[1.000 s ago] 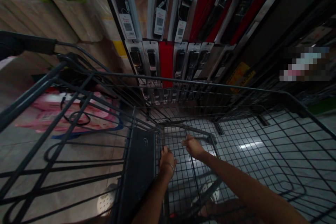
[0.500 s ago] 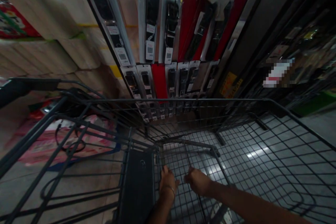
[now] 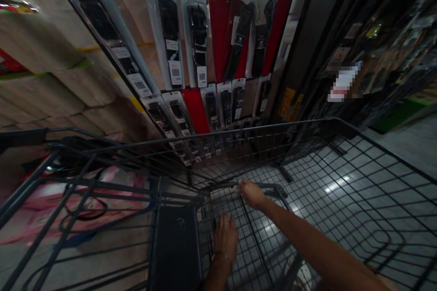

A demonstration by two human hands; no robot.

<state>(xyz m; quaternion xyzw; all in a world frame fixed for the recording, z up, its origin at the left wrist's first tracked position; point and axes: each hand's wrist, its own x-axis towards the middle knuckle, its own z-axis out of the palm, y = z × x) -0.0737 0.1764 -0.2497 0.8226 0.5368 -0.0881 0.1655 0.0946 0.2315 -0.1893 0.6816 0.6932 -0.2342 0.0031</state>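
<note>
A dark wire shopping cart (image 3: 297,123) fills the lower view. Low in the middle, my left hand (image 3: 226,237) is over the wire mesh beside the dark flat panel (image 3: 178,241), its fingers stretched out and holding nothing visible. Farther forward and to the right, my right hand (image 3: 251,193) is closed near the grey bar (image 3: 269,187) inside the cart. Its fingertips are pressed together, and what they pinch, if anything, is too small to make out. The two hands are apart.
Packaged belts (image 3: 168,27) hang on a display rack beyond the cart. Wrapped paper packs (image 3: 37,86) are stacked at the left, above pink packages (image 3: 109,191). A dark post (image 3: 307,41) and a green shelf edge (image 3: 398,116) stand at the right.
My right hand has moved forward, away from my left hand, to near the grey bar. My left hand has shifted slightly right, with its fingers flatter. The rack appears farther left in view.
</note>
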